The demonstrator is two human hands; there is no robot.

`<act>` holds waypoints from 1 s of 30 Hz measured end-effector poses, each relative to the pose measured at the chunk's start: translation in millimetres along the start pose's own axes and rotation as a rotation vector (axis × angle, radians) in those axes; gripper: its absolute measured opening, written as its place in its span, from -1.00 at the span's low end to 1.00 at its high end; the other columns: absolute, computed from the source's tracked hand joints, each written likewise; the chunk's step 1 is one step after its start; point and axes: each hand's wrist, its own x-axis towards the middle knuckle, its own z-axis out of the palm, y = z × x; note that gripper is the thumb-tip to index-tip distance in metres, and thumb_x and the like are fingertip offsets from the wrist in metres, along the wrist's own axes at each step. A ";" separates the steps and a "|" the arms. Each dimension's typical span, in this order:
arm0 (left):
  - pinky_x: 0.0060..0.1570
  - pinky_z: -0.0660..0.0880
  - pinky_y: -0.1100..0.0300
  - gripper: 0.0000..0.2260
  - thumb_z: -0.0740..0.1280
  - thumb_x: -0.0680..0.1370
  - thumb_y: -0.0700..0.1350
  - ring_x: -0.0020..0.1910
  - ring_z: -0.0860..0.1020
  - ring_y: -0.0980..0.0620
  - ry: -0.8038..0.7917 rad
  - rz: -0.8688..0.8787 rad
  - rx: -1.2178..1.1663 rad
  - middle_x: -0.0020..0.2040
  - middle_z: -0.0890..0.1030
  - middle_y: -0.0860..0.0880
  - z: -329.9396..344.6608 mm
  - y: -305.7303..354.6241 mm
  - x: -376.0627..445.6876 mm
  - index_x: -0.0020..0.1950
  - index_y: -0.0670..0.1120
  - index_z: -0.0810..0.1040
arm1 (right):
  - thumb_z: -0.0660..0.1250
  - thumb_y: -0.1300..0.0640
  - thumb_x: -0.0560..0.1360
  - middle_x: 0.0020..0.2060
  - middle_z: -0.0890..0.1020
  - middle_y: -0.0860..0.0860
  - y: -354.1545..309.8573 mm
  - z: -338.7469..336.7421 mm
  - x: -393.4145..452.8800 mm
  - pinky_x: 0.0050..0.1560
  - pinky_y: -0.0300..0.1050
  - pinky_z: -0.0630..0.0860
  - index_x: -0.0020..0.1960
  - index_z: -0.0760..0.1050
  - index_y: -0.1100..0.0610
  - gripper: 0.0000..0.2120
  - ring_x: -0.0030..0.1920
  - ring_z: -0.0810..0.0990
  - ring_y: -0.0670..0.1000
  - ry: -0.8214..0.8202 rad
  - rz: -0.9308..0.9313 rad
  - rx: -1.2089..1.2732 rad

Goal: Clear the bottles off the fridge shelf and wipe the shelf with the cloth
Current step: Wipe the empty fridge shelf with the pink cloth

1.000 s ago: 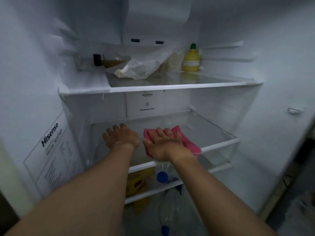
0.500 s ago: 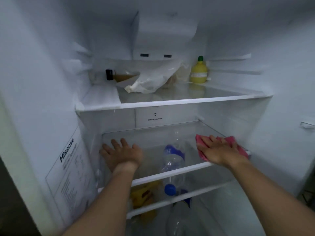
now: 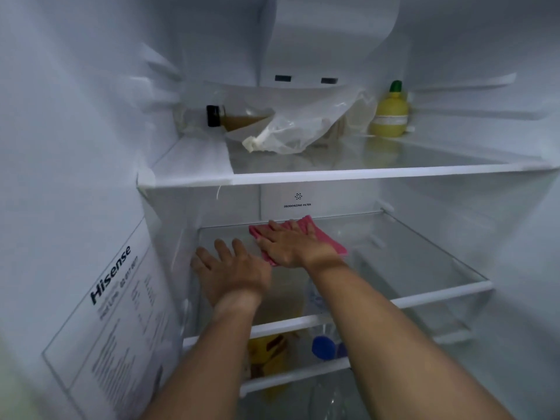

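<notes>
Shelf (image 3: pixel 424 268) glass lay bare under both hands, with no bottle on it, so the clearing looked done and the wiping was under way. By my reading the stretch to the right of the right hand and the front edge remained to be wiped.

Around the hands stood the white fridge interior (image 3: pixel 485 86). Above them an upper shelf (image 3: pixel 333 174) held a clear plastic bag (image 3: pixel 303 125), a lying bottle with a dark cap (image 3: pixel 230 118) and a yellow lemon-shaped bottle (image 3: pixel 389 116).

Below the hands, through the glass, showed a blue-capped bottle (image 3: pixel 323 347) and a yellow pack (image 3: pixel 269 344).

The left hand (image 3: pixel 233 271) rested flat and empty, fingers spread, near the left wall. The right hand (image 3: pixel 291 247), just beside it and farther back, pressed flat on the pink cloth (image 3: pixel 330 242), palm down rather than gripping.
</notes>
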 end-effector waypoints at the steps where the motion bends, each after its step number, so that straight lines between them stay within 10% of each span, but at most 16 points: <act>1: 0.53 -0.13 -0.22 -0.45 -0.11 0.65 0.09 0.58 -0.09 -0.34 0.000 -0.003 0.007 0.64 -0.09 -0.14 0.2 -0.1 0.2 0.63 0.00 -0.09 | -0.13 -0.25 0.61 0.61 -0.09 -0.10 -1.8 1.6 2.2 0.43 0.39 -0.32 0.57 -0.12 -0.28 -0.46 0.58 -0.15 0.22 0.000 -0.022 -0.004; 19: 0.54 -0.15 -0.22 -0.45 -0.16 0.66 0.10 0.59 -0.09 -0.33 -0.005 0.016 -0.017 0.64 -0.10 -0.13 1.8 -3.7 0.1 0.63 -0.01 -0.11 | -0.25 -0.21 0.59 0.60 0.12 -0.01 200.2 -11.7 -33.8 0.53 0.25 -0.08 0.60 -0.09 -0.14 -0.41 0.57 0.10 0.11 0.105 0.286 -0.134; 30: 0.54 -0.16 -0.22 -0.45 -0.14 0.66 0.10 0.58 -0.09 -0.34 -0.030 0.011 -0.039 0.64 -0.09 -0.15 -4.8 -4.1 -6.4 0.64 -0.04 -0.07 | -0.18 -0.28 0.54 0.60 0.08 0.01 135.7 -5.1 -124.2 0.48 0.31 -0.11 0.57 -0.08 -0.24 -0.41 0.57 0.05 0.16 0.059 0.464 -0.086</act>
